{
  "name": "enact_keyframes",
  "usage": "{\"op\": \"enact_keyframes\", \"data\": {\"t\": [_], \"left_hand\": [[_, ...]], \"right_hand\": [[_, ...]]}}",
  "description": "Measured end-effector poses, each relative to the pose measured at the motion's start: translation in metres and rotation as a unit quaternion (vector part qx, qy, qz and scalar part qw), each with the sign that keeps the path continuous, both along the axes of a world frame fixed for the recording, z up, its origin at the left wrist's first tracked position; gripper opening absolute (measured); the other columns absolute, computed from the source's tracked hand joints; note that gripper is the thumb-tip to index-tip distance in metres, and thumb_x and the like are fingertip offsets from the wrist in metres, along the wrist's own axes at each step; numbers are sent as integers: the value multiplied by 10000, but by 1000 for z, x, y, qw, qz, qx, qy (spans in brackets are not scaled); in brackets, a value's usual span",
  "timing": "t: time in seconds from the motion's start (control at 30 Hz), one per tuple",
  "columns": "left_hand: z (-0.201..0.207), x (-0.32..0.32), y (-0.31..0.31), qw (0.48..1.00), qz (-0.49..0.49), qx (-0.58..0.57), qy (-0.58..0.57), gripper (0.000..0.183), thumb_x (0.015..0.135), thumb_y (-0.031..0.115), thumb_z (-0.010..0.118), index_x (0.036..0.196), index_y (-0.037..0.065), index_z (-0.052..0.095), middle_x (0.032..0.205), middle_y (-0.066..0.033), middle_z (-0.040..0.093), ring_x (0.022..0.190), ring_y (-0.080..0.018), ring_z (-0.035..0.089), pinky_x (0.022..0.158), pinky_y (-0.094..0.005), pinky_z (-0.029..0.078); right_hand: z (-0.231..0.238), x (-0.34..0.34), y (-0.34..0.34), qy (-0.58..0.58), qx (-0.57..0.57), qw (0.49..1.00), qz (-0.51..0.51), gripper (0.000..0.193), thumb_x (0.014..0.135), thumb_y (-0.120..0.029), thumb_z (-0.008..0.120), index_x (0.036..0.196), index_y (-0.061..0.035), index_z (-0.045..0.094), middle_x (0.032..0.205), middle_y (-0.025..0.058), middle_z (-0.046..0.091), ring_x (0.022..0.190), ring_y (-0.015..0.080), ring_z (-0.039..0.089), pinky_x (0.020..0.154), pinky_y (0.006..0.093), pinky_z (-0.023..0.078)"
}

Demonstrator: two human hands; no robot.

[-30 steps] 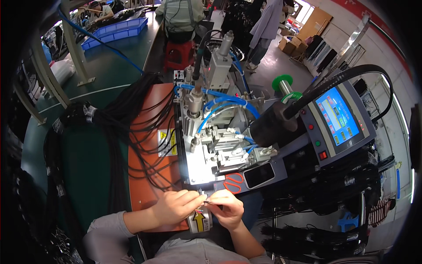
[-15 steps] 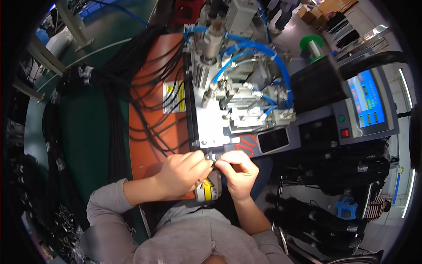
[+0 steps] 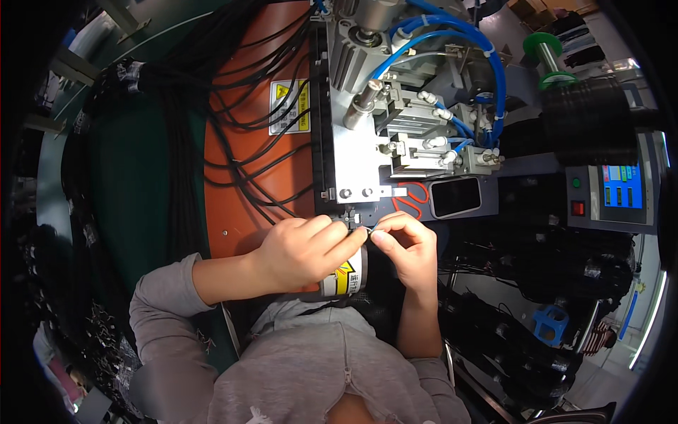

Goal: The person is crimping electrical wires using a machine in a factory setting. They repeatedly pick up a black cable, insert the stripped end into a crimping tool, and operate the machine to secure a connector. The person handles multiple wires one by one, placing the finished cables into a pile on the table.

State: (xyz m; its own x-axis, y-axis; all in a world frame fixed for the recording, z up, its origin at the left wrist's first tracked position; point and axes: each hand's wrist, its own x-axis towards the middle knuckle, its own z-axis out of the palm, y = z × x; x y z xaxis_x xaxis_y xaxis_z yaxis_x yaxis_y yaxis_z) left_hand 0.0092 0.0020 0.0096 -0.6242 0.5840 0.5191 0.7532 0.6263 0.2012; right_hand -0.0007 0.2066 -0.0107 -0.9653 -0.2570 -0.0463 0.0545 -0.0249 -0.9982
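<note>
My left hand (image 3: pixel 300 251) and my right hand (image 3: pixel 409 247) meet in front of the machine, both closed. Between their fingertips is a thin, pale cable end (image 3: pixel 371 231), mostly covered by the fingers. Black cables (image 3: pixel 247 191) run across the orange tabletop and pass behind my left hand. Just beyond my fingertips sits a small dark metal fixture (image 3: pixel 348 216), at the front of the machine's bright metal plate (image 3: pixel 355 166). What exactly each finger presses on is too small to see.
The machine (image 3: pixel 424 120) carries cylinders and blue air hoses (image 3: pixel 503 78). A phone (image 3: pixel 455 196) lies right of a red cord (image 3: pixel 417 201). A control box with a screen (image 3: pixel 621 187) stands at the right. Black cable bundles hang at both sides; a green spool (image 3: pixel 542 44) is behind.
The view has shifted, so the machine appears closer and higher. My hands remain together at the fixture, fingertips still pinched, with the right hand slightly farther right.
</note>
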Motion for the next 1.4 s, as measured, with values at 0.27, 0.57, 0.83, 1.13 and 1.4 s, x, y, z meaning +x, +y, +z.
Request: {"op": "enact_keyframes", "data": {"t": [0.27,0.57,0.83,1.13,1.4], "left_hand": [[-7,6,8,995,52,-85,-17,337,682,123,606,1007,54,657,698,25,428,580,-87,440,423,-197,367],[-6,5,12,994,82,-71,-19,312,685,107,614,987,52,669,694,18,428,551,-76,457,406,-200,361],[-8,-6,3,997,61,-27,-29,245,680,123,623,917,76,658,716,6,500,556,-110,502,457,-239,410],[5,13,5,982,126,-140,-20,183,647,95,612,808,9,617,710,-15,509,603,-103,535,490,-213,418],[11,1,-3,990,113,-89,-4,156,674,115,598,818,63,571,710,-7,464,639,-115,534,527,-231,438]], "right_hand": [[-6,-3,-24,237,314,918,-53,53,755,8,637,770,-10,589,733,110,583,683,279,560,629,349,450],[-21,-4,-27,248,237,935,-91,58,753,15,625,749,-5,571,710,101,562,657,249,543,618,322,443],[-57,-4,-26,-97,-114,987,-59,78,837,-14,521,760,-10,509,703,-13,504,627,57,418,584,199,354],[-42,1,-24,35,52,989,-136,71,844,-40,619,837,-5,558,716,6,567,664,59,506,614,216,419],[-3,-4,-34,382,104,915,83,251,646,-3,748,874,-16,644,839,79,630,753,246,613,689,322,494]]}}
